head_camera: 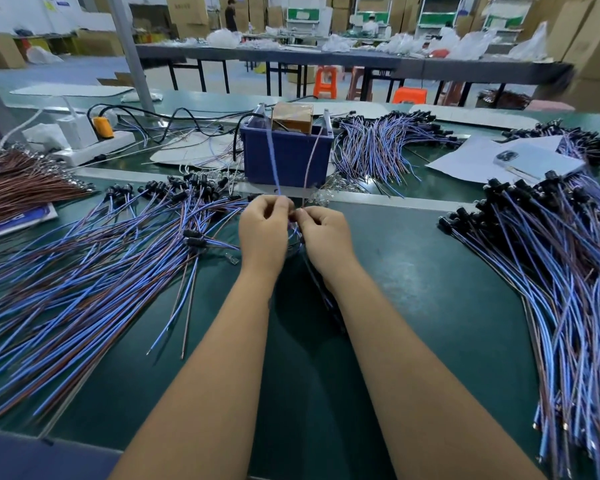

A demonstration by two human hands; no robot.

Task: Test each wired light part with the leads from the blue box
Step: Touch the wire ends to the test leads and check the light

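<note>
A blue box (286, 161) stands at the middle of the green table, with a brown block inside it. Out of it run two leads, a blue lead (271, 157) and a brown lead (310, 161), down to my hands. My left hand (262, 230) pinches the blue lead's end. My right hand (323, 233) pinches the brown lead's end. Both hands hold the wire ends of one wired light part (321, 292), whose dark wires hang down between my forearms. The contact point is hidden by my fingers.
A large pile of wired light parts (94, 258) lies to the left, another pile (561, 268) to the right, a third (385, 150) behind right of the box. A white power strip (90, 143), brown wire bundle (21, 188), papers and a phone (534, 161) lie around.
</note>
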